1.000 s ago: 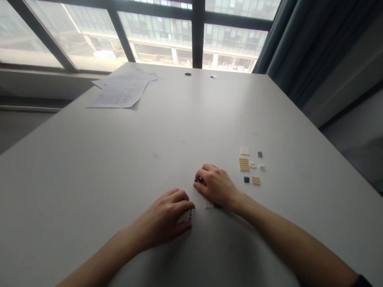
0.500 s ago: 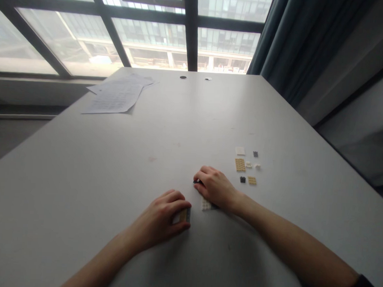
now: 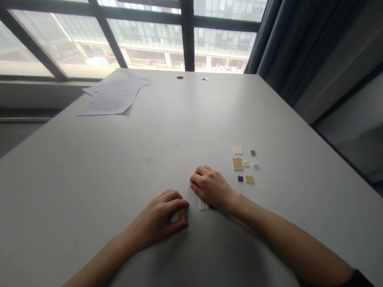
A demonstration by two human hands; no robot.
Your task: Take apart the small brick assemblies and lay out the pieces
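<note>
My left hand (image 3: 162, 212) rests on the table with thumb and fingers closed round the sides of a small tan and grey toy brick block (image 3: 183, 214). Ahead of it and to the right is my right hand (image 3: 211, 186), its fingers bent and pinched together at the tabletop. The dark toy brick seen at those fingertips a moment ago is now hidden behind them. Under the right wrist lies a white studded plate (image 3: 203, 205), partly covered by the hand.
Right of my right hand, several loose toy bricks lie on the white table (image 3: 147, 132): a tan plate (image 3: 237, 164), a smaller tan plate (image 3: 249, 179), a black brick (image 3: 240, 179), a white tile (image 3: 237, 150), a grey piece (image 3: 253, 152). Paper sheets (image 3: 110, 98) lie far left.
The view has turned slightly, shifting the scene a little left. The right fingers have closed in so the dark toy brick no longer shows. The left hand keeps its hold.
</note>
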